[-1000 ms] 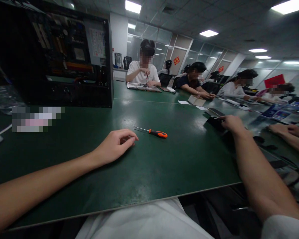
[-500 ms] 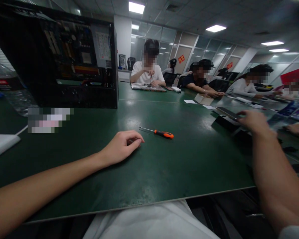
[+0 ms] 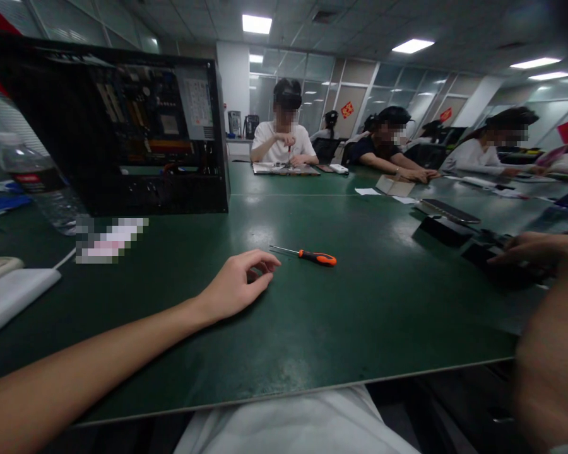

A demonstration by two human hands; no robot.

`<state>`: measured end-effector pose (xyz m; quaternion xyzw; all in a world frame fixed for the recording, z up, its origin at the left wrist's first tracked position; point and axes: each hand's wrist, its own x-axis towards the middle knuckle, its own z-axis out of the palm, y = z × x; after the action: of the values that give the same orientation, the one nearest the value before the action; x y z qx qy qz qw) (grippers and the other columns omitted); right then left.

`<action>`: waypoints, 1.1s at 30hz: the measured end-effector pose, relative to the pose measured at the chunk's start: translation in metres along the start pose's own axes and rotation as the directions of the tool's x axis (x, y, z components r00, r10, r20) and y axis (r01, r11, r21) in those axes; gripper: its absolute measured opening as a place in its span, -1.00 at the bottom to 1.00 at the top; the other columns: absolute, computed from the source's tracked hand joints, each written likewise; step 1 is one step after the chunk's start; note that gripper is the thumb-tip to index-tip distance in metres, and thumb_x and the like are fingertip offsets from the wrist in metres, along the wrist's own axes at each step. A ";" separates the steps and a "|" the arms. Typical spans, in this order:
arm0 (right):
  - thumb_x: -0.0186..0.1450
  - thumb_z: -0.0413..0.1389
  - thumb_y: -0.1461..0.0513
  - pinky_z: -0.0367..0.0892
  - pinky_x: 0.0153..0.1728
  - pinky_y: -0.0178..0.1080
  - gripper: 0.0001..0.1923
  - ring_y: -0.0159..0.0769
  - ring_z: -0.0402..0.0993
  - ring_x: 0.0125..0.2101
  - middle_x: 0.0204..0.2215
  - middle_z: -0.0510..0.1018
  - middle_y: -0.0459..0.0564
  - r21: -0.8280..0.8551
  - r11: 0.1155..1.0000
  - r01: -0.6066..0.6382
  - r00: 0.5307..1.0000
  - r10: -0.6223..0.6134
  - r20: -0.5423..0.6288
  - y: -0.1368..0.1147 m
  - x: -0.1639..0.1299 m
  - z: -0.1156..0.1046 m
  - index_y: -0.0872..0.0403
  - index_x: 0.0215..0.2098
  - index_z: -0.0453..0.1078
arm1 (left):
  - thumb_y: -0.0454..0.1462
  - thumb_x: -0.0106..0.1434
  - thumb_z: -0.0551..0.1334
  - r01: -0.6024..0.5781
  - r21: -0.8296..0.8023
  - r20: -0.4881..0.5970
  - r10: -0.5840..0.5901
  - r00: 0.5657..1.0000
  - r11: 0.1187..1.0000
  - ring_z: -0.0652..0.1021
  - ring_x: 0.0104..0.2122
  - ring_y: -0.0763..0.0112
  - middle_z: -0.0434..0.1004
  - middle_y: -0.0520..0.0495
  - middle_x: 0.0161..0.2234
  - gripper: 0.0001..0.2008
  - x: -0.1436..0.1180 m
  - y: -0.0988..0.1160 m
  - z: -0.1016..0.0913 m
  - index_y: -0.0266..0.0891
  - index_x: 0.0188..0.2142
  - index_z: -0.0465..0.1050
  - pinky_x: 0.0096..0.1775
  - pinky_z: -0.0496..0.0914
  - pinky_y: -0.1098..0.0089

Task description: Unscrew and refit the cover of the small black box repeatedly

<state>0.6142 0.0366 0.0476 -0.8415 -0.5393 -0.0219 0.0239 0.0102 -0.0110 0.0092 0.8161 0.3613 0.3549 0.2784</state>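
My left hand (image 3: 240, 280) rests on the green table, fingers loosely curled, with a gap between thumb and forefinger and nothing in it. Just beyond its fingertips lies a screwdriver (image 3: 318, 258) with an orange and black handle, its thin shaft pointing left. On the far right, my right hand (image 3: 546, 247) reaches over some dark items, blurred by motion. Whether it grips any of them is not clear. To its left, a flat dark device (image 3: 449, 211) sits on a black box (image 3: 442, 231).
An open black computer case (image 3: 170, 192) stands at the left back, with a plastic bottle (image 3: 45, 183) beside it. A white object (image 3: 19, 296) with a cable lies at the left edge. Across the table, a person (image 3: 284, 139) works on a flat board, near an opened small carton (image 3: 394, 186).
My right hand has left the flat dark device and moved right, towards me, over the dark items. The left hand and the screwdriver stay put on the table; the view has shifted slightly.
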 end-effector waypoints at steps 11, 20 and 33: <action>0.21 0.26 0.15 0.38 -0.26 -0.19 -0.84 -0.17 0.52 -0.31 -0.33 0.60 0.09 0.106 0.991 0.081 0.971 -0.103 0.214 -0.064 -0.028 -0.050 0.07 -0.36 0.45 | -0.26 0.28 0.29 0.104 -0.068 0.057 -0.100 0.993 0.992 0.58 -0.32 0.35 0.65 -0.06 -0.30 -0.85 0.001 -0.001 -0.002 -0.28 -0.20 0.60 -0.25 0.45 0.38; 0.29 0.19 -0.07 0.33 -0.33 -0.23 -0.66 -0.22 0.50 -0.30 -0.23 0.58 0.01 0.283 0.349 0.893 0.372 -0.928 -0.029 -0.250 -0.157 -0.053 -0.01 -0.16 0.43 | -0.19 0.36 0.23 0.051 -0.076 0.019 -0.049 0.999 0.996 0.60 -0.22 0.30 0.64 -0.15 -0.15 -0.73 0.000 0.004 -0.002 -0.29 -0.04 0.54 -0.19 0.47 0.35; 0.43 0.05 -0.06 0.37 -0.17 -0.23 -0.62 -0.26 0.51 -0.20 -0.16 0.58 0.06 0.393 0.165 0.905 0.279 -0.926 -0.254 -0.298 -0.154 0.007 0.07 -0.07 0.40 | -0.16 0.33 0.28 -0.015 0.079 0.133 0.004 0.991 0.997 0.59 -0.15 0.25 0.64 -0.10 -0.07 -0.69 0.000 0.004 -0.002 -0.23 0.02 0.56 -0.11 0.43 0.30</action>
<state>0.2794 0.0213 0.0358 -0.3131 -0.9220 0.1169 0.1952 0.0100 -0.0132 0.0134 0.8501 0.3521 0.2863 0.2671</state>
